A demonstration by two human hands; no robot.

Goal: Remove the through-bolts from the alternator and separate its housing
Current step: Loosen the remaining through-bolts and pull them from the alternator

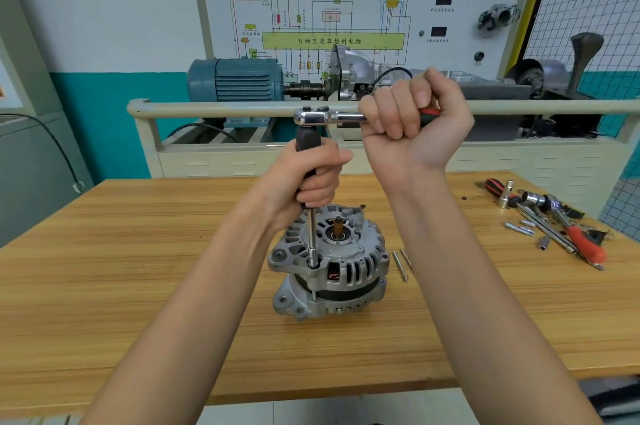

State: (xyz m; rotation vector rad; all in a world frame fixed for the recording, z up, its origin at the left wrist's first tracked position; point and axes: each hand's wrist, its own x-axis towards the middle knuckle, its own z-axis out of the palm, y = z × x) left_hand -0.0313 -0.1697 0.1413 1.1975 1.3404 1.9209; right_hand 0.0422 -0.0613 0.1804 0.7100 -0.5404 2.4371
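A silver alternator [332, 265] stands upright on the wooden workbench [138, 268], shaft end up. A long extension bar with a black grip [308, 144] rises vertically from a socket [313, 260] seated on a through-bolt at the housing's left front. My left hand [311, 178] grips the black grip. A chrome ratchet [325, 117] sits on top of the bar, pointing right, and my right hand [412, 109] grips its red-and-black handle. Two removed bolts [401, 263] lie on the bench just right of the alternator.
A pile of tools [554, 220] with sockets, bolts and red-handled pliers lies at the bench's right end. Behind the bench stands a training rig with a blue motor [235, 80], a rail [214, 108] and a wiring-diagram board [329, 26]. A wire-mesh panel [588, 9] is at the far right.
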